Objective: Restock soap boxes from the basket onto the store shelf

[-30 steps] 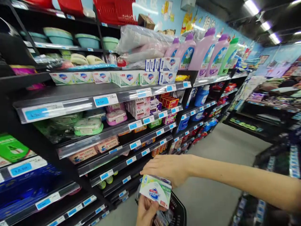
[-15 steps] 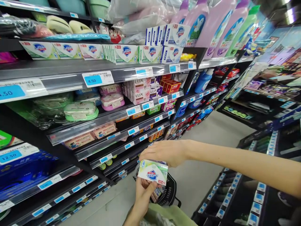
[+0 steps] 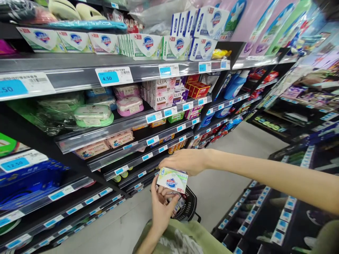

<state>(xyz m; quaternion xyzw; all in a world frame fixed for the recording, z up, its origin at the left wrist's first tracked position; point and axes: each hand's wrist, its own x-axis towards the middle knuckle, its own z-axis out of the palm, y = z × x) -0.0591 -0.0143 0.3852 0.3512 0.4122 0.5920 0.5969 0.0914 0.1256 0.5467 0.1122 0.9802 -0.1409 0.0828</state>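
A white and green Safeguard soap box [image 3: 172,180] is at the lower middle, its printed face up and tilted. My right hand [image 3: 185,161] reaches in from the right and grips the box along its far edge; its fingertips are partly hidden behind it. Just below the box, my left hand [image 3: 162,209] is palm up with thumb and fingers apart, the index finger near the box's left edge. Beneath both hands is a black basket [image 3: 191,203] with some items in it, mostly covered by the left hand.
On the upper shelf [image 3: 79,65] at the left stands a row of similar soap boxes [image 3: 147,46]. Lower down are LUX boxes [image 3: 162,100] and wrapped soap dishes [image 3: 93,114]. Large pink bottles [image 3: 262,28] stand at the upper right. Another shelf unit [image 3: 265,208] is at the lower right.
My left thumb has come off the box's near edge, and the left hand has loosened below it. The box stays with my right hand, slightly higher in view. The view has shifted a little.
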